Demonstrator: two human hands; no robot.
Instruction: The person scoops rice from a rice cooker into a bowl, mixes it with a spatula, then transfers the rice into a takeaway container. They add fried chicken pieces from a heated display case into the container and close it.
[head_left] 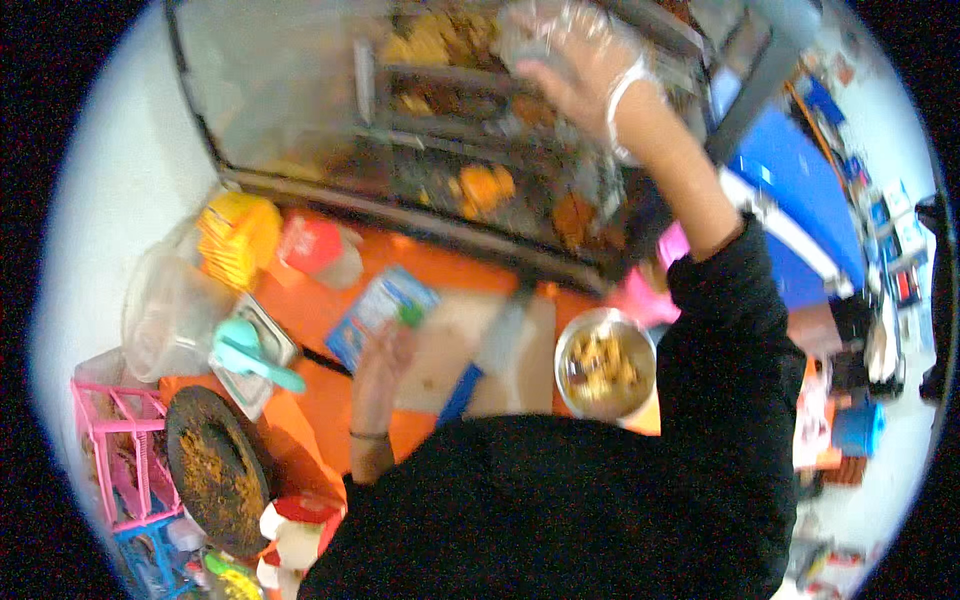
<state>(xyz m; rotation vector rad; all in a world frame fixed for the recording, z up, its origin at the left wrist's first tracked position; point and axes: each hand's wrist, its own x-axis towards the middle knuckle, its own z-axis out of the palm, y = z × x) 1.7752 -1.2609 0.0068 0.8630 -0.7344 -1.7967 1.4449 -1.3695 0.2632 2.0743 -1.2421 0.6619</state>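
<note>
My right hand [582,75] reaches up over the upper part of a glass display case [420,205]. Clear plastic shines around its fingers, and a white band circles the wrist. Thumb and fingers look apart, but blur hides whether anything is between them. Fried-looking food [440,40] and orange pieces [484,188] lie inside the case. Lower down, my left hand [383,368] rests with loose, outstretched fingers at the edge of a blue printed packet [372,312], holding nothing that I can see. Beside it is a pale cutting board [530,345] bearing a blue-handled cleaver [497,335].
A steel bowl of cut food pieces [606,372] stands right of the board. On the left are a stone mortar dish [215,470], a turquoise scoop [255,355], a yellow basket [238,237], a red-and-white cup [318,248] and a pink rack [120,450]. A blue cooler [795,210] is at right.
</note>
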